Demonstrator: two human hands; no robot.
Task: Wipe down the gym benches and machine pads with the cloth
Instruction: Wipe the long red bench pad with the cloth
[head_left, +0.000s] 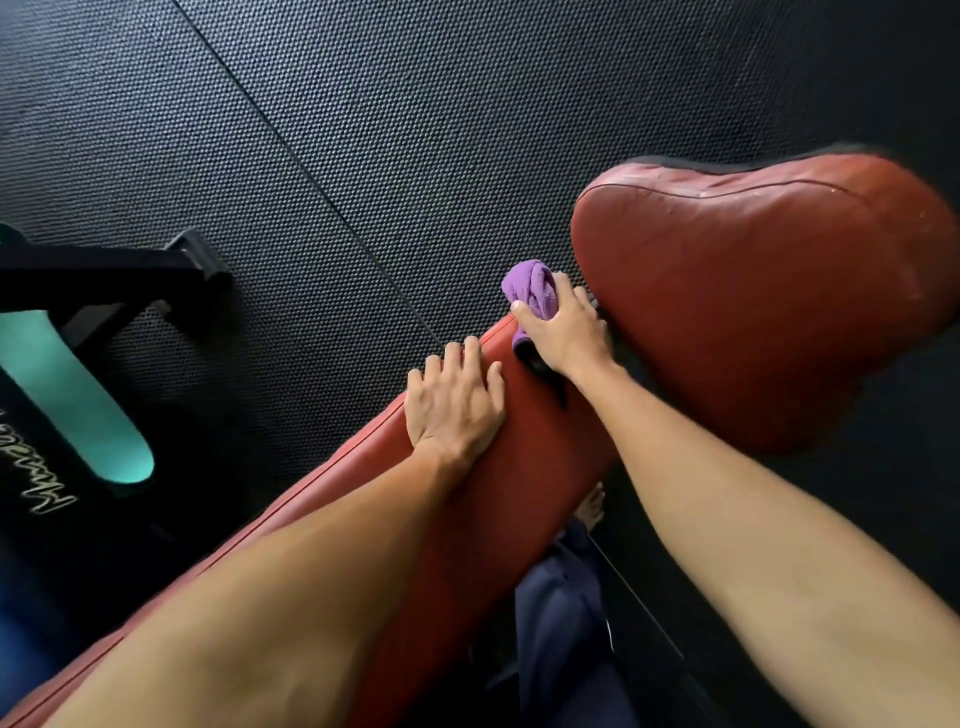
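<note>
Grip: right hand (569, 332) curls fingers over bunched purple cloth (531, 286), centre frame, pressing it on far end of long red vinyl pad (467, 509), just beside wide red seat pad (753, 291) | left hand (452, 400) flat, fingers straight, on long pad's left edge | black dimpled rubber floor (363, 130) beneath

The only writing I can see is a pale cursive script (44, 493) running sideways on the black panel (31, 551) at my far left, just beside a teal shape (78, 400), and it is cut off at the picture's edge, so I cannot read it.
</note>
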